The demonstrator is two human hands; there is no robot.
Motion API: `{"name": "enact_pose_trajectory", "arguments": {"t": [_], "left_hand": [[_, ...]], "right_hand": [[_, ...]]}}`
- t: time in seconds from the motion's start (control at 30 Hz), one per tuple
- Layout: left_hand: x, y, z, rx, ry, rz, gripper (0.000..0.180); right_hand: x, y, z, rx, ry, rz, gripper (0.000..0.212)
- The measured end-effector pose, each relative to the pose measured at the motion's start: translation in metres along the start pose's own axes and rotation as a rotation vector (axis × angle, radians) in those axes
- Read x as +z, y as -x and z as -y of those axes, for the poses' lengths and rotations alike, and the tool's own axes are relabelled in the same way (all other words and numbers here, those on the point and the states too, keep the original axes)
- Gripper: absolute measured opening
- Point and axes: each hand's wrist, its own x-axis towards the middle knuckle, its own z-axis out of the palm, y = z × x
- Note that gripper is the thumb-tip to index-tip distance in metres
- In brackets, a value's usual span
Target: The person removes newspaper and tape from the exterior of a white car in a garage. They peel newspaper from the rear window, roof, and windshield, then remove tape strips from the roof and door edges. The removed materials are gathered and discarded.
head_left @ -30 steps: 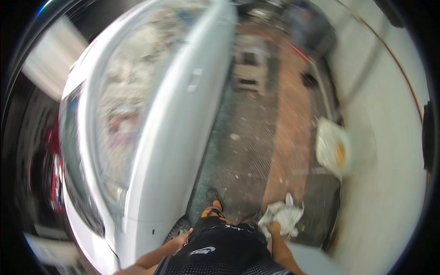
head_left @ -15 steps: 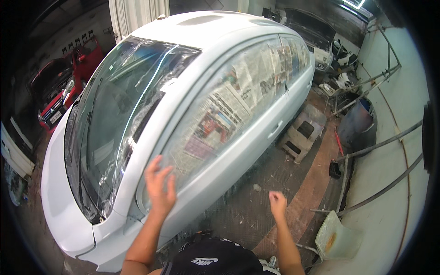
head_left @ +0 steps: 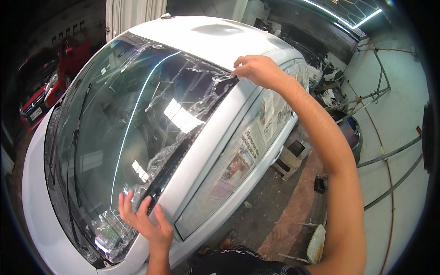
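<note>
Clear plastic film [head_left: 160, 158] lies wrinkled along the windshield [head_left: 121, 123] of a white car, bunched most at its edges. My left hand [head_left: 149, 224] is open, fingers spread over the film at the windshield's lower near corner; firm contact is hard to make out. At the upper corner by the roof, my right hand [head_left: 261, 71] is closed, its fingertips pinched together at the film's crumpled edge. Newspaper [head_left: 247, 149] covers the side window behind the pillar [head_left: 195, 153] between my hands.
A grey plastic stool [head_left: 291, 158] stands beside the car. Metal pipes [head_left: 394, 153] run along the right wall, near a pale chair [head_left: 316, 245]. A red vehicle [head_left: 43, 98] with its hood raised is at far left. Wipers [head_left: 75, 160] rest at the windshield's base.
My right hand has risen from beside the car to the windshield's upper corner and pinched there. My left hand has moved from near the side window onto the lower windshield corner. The view has shifted.
</note>
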Motion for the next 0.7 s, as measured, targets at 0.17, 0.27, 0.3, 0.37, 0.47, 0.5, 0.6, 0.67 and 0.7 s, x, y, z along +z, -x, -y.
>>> {"name": "enact_pose_trajectory", "arguments": {"t": [0.17, 0.27, 0.3, 0.37, 0.47, 0.5, 0.6, 0.67, 0.7], "left_hand": [[-0.004, -0.001, 0.007, -0.017, 0.049, 0.082, 0.025], [-0.005, -0.002, 0.01, 0.026, 0.047, 0.121, 0.026], [-0.004, -0.003, 0.009, 0.008, 0.07, 0.128, 0.023], [-0.003, -0.003, 0.008, -0.033, 0.112, 0.141, 0.018], [-0.004, -0.004, 0.008, -0.021, 0.115, 0.119, 0.018], [-0.006, -0.005, 0.01, -0.006, 0.11, 0.107, 0.019], [-0.012, -0.009, 0.018, 0.031, 0.096, 0.159, 0.026], [-0.013, -0.009, 0.017, 0.021, 0.133, 0.17, 0.023], [-0.013, -0.009, 0.017, 0.024, 0.141, 0.173, 0.023]], "right_hand": [[0.013, -0.023, -0.024, -0.262, 0.027, 0.132, 0.013], [0.006, -0.03, -0.027, -0.282, 0.028, 0.209, 0.008], [0.003, -0.033, -0.026, -0.277, 0.043, 0.26, 0.007], [0.0, -0.039, -0.027, -0.293, 0.067, 0.326, 0.004], [-0.002, -0.046, -0.03, -0.332, 0.088, 0.363, 0.005], [-0.003, -0.043, -0.034, -0.329, 0.091, 0.368, 0.007], [0.0, -0.03, -0.041, -0.233, -0.011, 0.312, 0.011], [0.003, -0.017, -0.046, -0.077, -0.148, 0.232, 0.012], [0.003, -0.011, -0.049, 0.032, -0.233, 0.182, 0.012]]}}
